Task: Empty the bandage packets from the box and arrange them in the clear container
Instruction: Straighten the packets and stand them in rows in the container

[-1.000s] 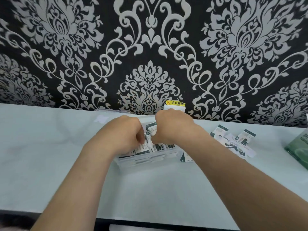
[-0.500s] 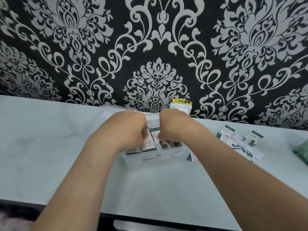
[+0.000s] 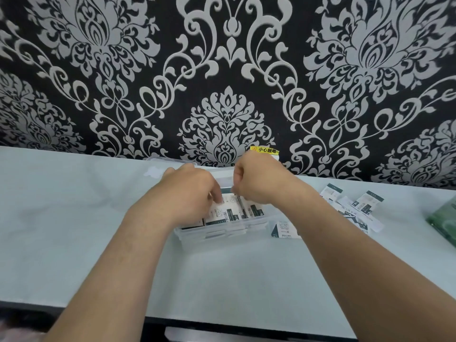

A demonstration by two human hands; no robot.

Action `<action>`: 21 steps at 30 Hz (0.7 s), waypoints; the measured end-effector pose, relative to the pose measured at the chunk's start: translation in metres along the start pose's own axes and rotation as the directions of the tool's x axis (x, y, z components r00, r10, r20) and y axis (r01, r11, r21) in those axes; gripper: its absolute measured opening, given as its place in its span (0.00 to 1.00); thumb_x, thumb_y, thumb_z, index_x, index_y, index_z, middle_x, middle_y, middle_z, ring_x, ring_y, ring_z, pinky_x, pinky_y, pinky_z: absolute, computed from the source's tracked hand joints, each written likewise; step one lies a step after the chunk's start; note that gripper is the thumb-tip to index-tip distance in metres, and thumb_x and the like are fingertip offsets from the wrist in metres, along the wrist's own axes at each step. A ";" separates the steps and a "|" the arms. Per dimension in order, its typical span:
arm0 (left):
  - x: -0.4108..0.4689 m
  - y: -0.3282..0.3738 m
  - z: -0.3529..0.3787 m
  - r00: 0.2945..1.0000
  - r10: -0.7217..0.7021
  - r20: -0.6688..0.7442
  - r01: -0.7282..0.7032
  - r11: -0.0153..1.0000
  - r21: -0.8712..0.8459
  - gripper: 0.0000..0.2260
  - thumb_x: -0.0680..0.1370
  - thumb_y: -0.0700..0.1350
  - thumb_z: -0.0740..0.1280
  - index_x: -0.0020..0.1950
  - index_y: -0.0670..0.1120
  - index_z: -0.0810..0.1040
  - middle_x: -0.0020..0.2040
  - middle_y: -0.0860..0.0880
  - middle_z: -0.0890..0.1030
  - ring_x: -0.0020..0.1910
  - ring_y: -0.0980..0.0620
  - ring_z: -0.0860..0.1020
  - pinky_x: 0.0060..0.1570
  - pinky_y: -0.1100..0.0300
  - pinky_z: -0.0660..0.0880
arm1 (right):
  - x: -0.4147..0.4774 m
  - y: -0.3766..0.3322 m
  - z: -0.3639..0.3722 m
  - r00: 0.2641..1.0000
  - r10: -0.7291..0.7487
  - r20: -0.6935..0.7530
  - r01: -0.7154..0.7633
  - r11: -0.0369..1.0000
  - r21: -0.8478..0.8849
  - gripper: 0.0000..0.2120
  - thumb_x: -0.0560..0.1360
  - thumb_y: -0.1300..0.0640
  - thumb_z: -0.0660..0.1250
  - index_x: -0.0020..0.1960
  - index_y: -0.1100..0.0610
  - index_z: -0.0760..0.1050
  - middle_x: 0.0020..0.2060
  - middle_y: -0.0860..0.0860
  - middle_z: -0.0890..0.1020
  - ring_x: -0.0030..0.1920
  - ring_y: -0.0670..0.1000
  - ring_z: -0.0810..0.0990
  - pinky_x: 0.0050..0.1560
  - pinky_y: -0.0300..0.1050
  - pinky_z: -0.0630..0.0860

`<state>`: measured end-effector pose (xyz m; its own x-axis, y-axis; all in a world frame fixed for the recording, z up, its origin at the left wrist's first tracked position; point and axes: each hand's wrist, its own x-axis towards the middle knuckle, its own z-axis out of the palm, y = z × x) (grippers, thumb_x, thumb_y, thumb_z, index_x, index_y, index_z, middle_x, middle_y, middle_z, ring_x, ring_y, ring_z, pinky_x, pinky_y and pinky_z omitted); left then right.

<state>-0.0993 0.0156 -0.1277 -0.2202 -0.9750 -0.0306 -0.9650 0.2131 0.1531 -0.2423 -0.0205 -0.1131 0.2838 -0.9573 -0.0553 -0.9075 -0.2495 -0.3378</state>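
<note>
A clear container (image 3: 223, 236) sits on the pale table (image 3: 74, 218) near the wall, with its see-through lid (image 3: 167, 161) folded open behind it. Inside, the packets (image 3: 232, 214) stand packed side by side in rows; they are small white sachets with dark green bands, small print and a square code. Both hands are over the container. The left hand (image 3: 190, 191) has its fingers curled down onto the packets with the thumb tip against one, but the back of the hand hides whether it really grips. The right hand (image 3: 256, 181) is curled too, its thumb and fingers pinching the top edge of the packets in the middle. One loose packet (image 3: 283, 228) lies flat just beside the container's right wall. A small heap of spare packets (image 3: 355, 206) lies further right, partly behind the right forearm. A green box (image 3: 444, 215) shows at the far right edge, and a yellow label (image 3: 265, 150) peeks out above the right hand.
</note>
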 end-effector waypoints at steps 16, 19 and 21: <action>0.005 0.093 0.002 0.803 0.281 -0.525 -0.391 0.914 -0.108 0.13 0.72 0.38 0.60 0.41 0.49 0.84 0.40 0.54 0.81 0.44 0.52 0.75 0.47 0.52 0.76 | -0.063 0.159 -0.011 0.913 0.361 -0.187 -0.252 0.863 0.438 0.06 0.73 0.56 0.70 0.50 0.52 0.76 0.45 0.52 0.78 0.37 0.50 0.75 0.37 0.42 0.69; 0.009 0.146 0.026 0.840 0.399 -0.368 -0.468 0.876 -0.117 0.13 0.72 0.41 0.59 0.47 0.49 0.82 0.45 0.51 0.82 0.48 0.49 0.77 0.48 0.50 0.76 | -0.059 0.180 0.005 0.888 0.408 -0.212 -0.354 0.901 0.250 0.18 0.71 0.49 0.68 0.60 0.48 0.73 0.56 0.54 0.76 0.58 0.57 0.73 0.55 0.49 0.70; 0.015 0.173 0.049 0.906 0.384 -0.180 -0.403 0.912 -0.078 0.13 0.77 0.43 0.59 0.58 0.49 0.78 0.56 0.50 0.78 0.58 0.48 0.73 0.56 0.50 0.73 | -0.058 0.192 0.009 0.875 0.443 -0.198 -0.414 0.894 0.171 0.26 0.70 0.45 0.66 0.67 0.46 0.67 0.65 0.56 0.72 0.67 0.59 0.65 0.64 0.56 0.66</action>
<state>-0.2766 0.0409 -0.1501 -0.5446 -0.8124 0.2086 -0.7802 0.5819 0.2294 -0.4305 -0.0120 -0.1830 -0.2149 -0.9766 -0.0117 -0.8759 0.1980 -0.4400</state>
